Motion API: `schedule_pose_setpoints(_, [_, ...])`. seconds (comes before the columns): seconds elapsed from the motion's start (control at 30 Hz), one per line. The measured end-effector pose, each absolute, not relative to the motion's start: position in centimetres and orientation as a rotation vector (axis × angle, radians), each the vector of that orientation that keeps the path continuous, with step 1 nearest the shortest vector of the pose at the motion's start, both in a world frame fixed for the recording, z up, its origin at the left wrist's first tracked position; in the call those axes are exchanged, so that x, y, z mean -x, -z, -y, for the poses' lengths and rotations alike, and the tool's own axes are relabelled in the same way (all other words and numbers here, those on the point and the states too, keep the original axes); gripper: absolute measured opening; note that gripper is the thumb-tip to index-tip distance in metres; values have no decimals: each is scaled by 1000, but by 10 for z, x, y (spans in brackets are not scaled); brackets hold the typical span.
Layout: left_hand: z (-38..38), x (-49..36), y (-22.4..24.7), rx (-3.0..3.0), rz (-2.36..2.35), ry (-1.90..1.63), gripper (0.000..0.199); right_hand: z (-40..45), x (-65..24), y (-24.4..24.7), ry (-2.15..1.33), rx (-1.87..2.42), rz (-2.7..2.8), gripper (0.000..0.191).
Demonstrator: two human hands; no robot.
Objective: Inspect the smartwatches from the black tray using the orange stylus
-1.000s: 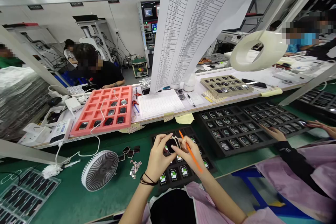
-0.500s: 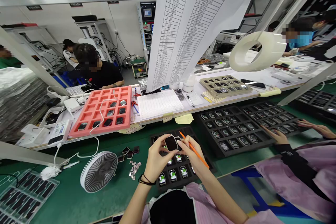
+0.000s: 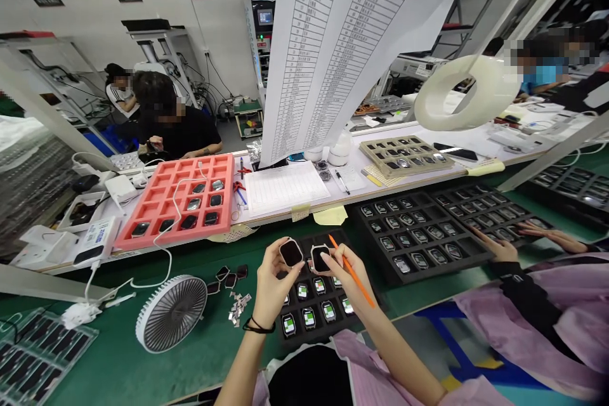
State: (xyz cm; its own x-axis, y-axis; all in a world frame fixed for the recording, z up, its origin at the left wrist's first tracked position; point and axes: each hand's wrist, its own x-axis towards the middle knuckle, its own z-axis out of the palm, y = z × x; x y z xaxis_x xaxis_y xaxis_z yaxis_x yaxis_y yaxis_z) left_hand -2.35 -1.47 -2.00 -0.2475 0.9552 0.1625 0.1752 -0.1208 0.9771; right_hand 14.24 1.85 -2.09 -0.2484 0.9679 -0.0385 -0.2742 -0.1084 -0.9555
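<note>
My left hand (image 3: 276, 279) pinches a square smartwatch piece (image 3: 291, 253) with a dark face and pale rim between thumb and fingers. In my right hand (image 3: 347, 269), a second dark-faced smartwatch body (image 3: 320, 258) is gripped with the thumb on its face. An orange pen-like stick (image 3: 352, 271) is tucked across the same hand. The two pieces are held side by side with a small gap between them. Below both hands lies a black foam tray (image 3: 299, 334) with several watches, many showing lit green and white screens; my hands hide part of it.
Left of the hands are several loose square watch pieces (image 3: 231, 280), small silvery parts (image 3: 238, 309) and a round fan (image 3: 171, 313). A pink foam tray (image 3: 162, 193) sits on the shelf. At right, a co-worker's hand (image 3: 497, 246) touches another black tray (image 3: 451, 193).
The two watch pieces, close together and overlapping before, are now apart. My left hand has moved left with its piece, and the piece in my right hand shows more of its face.
</note>
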Motion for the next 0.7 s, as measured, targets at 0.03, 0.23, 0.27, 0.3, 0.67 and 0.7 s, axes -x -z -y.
schedule_pose_setpoints(0.03, [11, 25, 25, -1295, -1470, -1443, 48, -24, -145, 30, -1517, 958, 1172, 45])
schedule_pose_setpoints(0.23, [-34, 29, 107, -1383, -1726, -1109, 44, -85, -156, 131, -1150, 1249, 1469, 50])
schedule_pose_setpoints(0.27, [-42, 28, 126, -1385, -1754, -1063, 42, -96, -154, 150, -1126, 1276, 1496, 50])
schedule_pose_setpoints(0.3, [-50, 26, 144, -1395, -1777, -1017, 42, -106, -152, 168, -1099, 1303, 1524, 50])
schedule_pose_setpoints(0.67, [-130, -9, 235, -1768, -1892, -603, 38, -179, -156, 275, -892, 1533, 1782, 22])
schedule_pose_setpoints(0.7, [-131, -11, 239, -1798, -1904, -582, 36, -181, -160, 279, -875, 1550, 1797, 22])
